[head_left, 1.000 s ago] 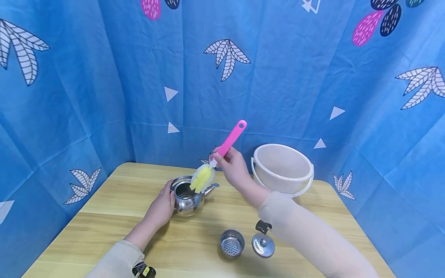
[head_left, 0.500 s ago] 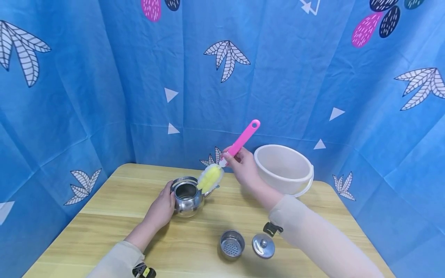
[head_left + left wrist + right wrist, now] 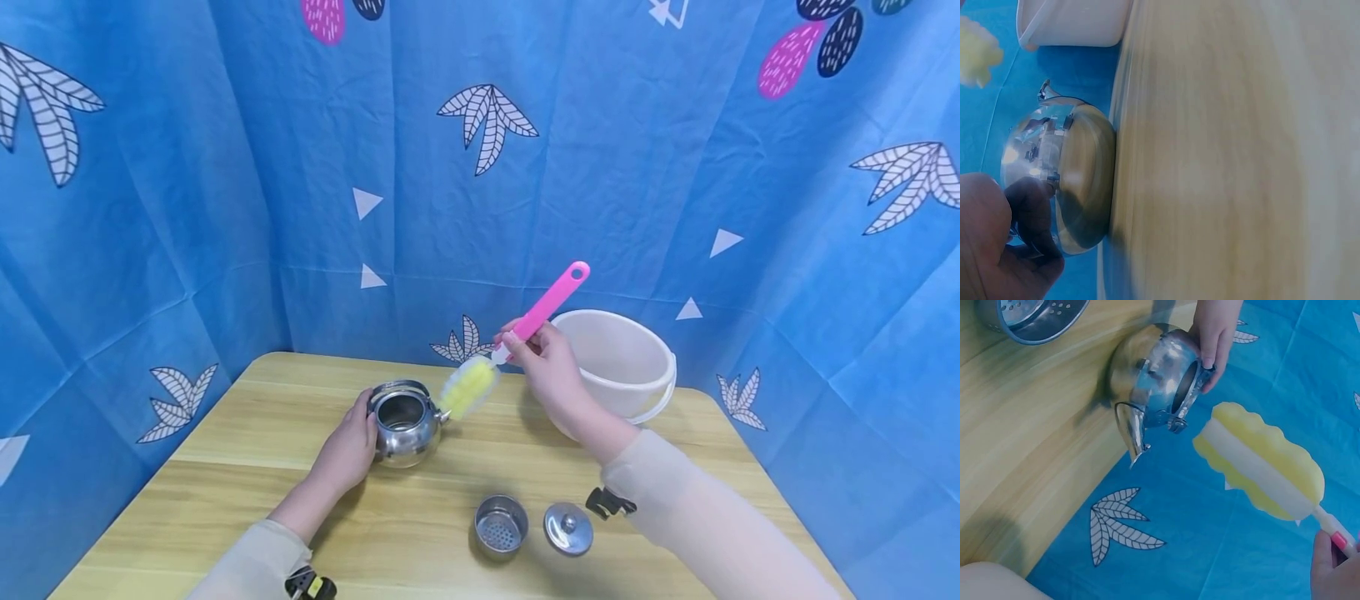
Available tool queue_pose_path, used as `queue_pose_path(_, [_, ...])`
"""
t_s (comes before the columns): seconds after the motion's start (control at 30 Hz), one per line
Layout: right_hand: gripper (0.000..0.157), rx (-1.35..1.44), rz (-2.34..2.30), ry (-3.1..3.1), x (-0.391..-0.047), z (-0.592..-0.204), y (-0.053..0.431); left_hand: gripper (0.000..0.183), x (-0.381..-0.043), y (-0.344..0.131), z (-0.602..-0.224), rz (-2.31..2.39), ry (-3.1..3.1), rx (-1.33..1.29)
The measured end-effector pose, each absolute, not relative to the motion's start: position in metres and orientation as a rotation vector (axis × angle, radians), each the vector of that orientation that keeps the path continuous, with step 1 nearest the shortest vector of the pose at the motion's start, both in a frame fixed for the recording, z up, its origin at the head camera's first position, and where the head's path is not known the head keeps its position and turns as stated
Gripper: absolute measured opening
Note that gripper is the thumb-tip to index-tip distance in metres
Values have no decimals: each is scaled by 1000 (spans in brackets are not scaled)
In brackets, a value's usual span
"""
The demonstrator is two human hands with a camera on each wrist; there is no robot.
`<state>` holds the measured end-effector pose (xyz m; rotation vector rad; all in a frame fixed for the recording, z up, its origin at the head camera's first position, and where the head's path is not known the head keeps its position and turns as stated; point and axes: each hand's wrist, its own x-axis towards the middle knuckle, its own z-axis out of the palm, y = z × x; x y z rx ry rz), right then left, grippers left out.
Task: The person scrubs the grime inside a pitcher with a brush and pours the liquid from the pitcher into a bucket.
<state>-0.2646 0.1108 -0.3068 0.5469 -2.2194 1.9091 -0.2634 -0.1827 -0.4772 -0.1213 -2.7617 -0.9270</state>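
Observation:
My left hand [image 3: 345,446] grips the left side of a shiny metal teapot [image 3: 408,443], by its folded-down handle. The lidless teapot stands upright on the table, its mouth upward and its spout to the right. Slightly above and right of it, my right hand [image 3: 557,379] holds a sponge brush by its pink handle [image 3: 551,300]. In the right wrist view the yellow-and-white sponge head [image 3: 1260,464] is apart from the teapot [image 3: 1154,375]. From the head it overlaps the spout tip. The handle points up and to the right.
A metal strainer cup [image 3: 500,527] with a perforated bottom and a round knobbed lid [image 3: 567,529] lie near the front of the wooden table [image 3: 225,475]. At the back right stands a white bucket [image 3: 637,398], partly behind my right hand. A blue patterned curtain [image 3: 465,225] surrounds the table.
My right hand has moved right with the sponge brush, taking the sponge head from over the teapot's mouth to beyond its spout. My left hand and the teapot have stayed in place.

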Motion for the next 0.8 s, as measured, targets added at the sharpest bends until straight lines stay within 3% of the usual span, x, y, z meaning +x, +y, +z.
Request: queue_pose_path(0.8, [19,535,1812,-2224,-245,-316,151,54,-262,-184,-476,-927,-2751,-128])
